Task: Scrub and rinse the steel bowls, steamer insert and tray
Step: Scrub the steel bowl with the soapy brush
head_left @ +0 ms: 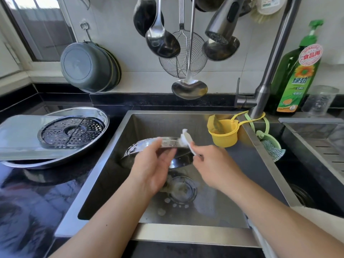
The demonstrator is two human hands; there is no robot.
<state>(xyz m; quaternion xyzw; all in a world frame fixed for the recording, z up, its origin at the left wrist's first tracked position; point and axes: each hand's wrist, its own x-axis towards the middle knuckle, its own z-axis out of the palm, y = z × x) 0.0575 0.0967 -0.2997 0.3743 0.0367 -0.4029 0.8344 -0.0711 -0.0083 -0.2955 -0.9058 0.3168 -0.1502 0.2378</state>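
At centre frame the left hand [155, 165] grips the tilted steel bowl [158, 149] while the right hand [210, 161] pinches a white brush [186, 139]; best to turn the bowl steadily under firm strokes.

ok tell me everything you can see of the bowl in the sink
The bowl is shiny steel, shallow and round, held tilted above the sink floor, over the drain, with its rim towards the wall. The left hand grips its near side, fingers over the edge. The right hand presses a white brush against its right rim. Its inside is hidden.
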